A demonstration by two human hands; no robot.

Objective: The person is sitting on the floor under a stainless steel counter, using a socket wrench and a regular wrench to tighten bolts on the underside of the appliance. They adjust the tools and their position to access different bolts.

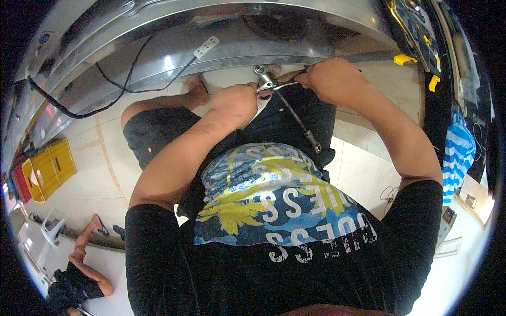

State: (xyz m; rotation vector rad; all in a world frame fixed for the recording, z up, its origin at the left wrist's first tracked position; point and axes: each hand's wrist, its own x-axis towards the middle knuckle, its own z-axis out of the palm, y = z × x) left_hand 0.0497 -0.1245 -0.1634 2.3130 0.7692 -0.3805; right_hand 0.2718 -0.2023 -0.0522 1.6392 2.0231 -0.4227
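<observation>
A dark slim rod [293,115] with a ringed metal joint at each end lies slanting over my lap. Its upper joint [259,69] is beside my hands and its lower joint [315,145] rests on my dark shorts. My left hand [237,105] is closed near the upper end, around something its fingers mostly hide; a pale strip shows below it. My right hand [334,79] is closed on a silver, plier-like tool [284,83] that crosses the rod just under the upper joint. The tool's exact kind is hard to make out.
A curved grey metal panel [174,58] spans the far side, with a white power strip [206,47] and black cable [79,114]. A yellow crate [58,163] stands left. Another person [79,279] is lower left by a white stool [52,229]. A striped cloth [457,152] hangs right.
</observation>
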